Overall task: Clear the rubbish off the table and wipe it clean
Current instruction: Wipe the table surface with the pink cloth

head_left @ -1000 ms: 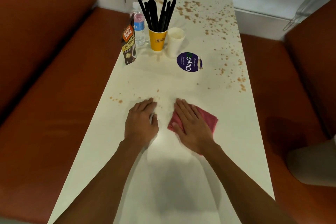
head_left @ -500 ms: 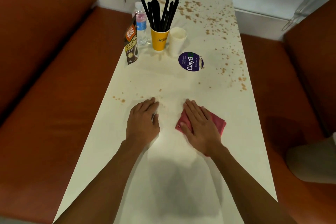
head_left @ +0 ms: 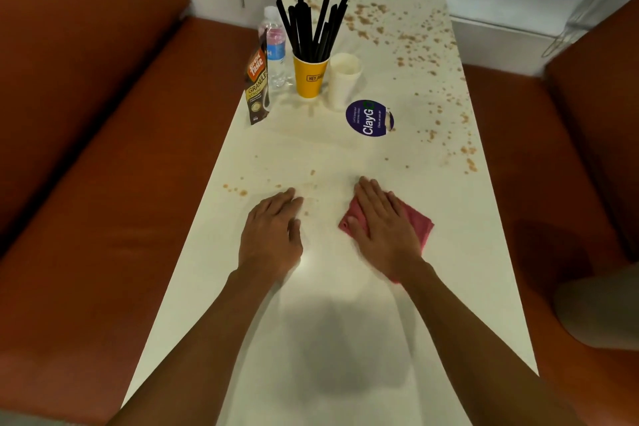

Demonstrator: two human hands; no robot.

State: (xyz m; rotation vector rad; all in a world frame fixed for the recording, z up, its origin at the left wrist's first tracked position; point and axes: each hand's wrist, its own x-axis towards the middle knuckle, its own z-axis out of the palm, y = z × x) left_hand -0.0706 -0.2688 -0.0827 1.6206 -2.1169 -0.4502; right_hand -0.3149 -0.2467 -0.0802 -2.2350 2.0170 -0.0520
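- Firstly, one orange bench seat (head_left: 103,218), well left of the yellow cup (head_left: 309,78), along the left edge of the table (head_left: 345,339).
- One granules pouch (head_left: 257,86), upright, left of the yellow cup and slightly nearer the person.
- One left hand (head_left: 271,235), well nearer the person than the yellow cup and a little left of it. It lies palm down on the table, fingers straight and relaxed, holding nothing.
- One water bottle (head_left: 275,45), clear, upright, just left of the yellow cup.
- Yellow cup itself, paper, upright, holding a bunch of black straws (head_left: 311,28).
- One white cup (head_left: 342,79), upright, just right of the yellow cup.
- One round blue sticker (head_left: 368,117), flat on the table, right of the yellow cup and nearer the person.
- One right hand (head_left: 387,228), well nearer the person than the yellow cup and to its right, palm down, fingers straight, pressing flat on the pink cloth (head_left: 415,221).
- Pink cloth, folded, flat on the table under that hand, one corner showing at the hand's right.
- Many brown crumbs (head_left: 408,34), thickest beyond and right of the yellow cup. A few lie between the cup and the hands.
- One second bench seat (head_left: 553,149), far right of the yellow cup.
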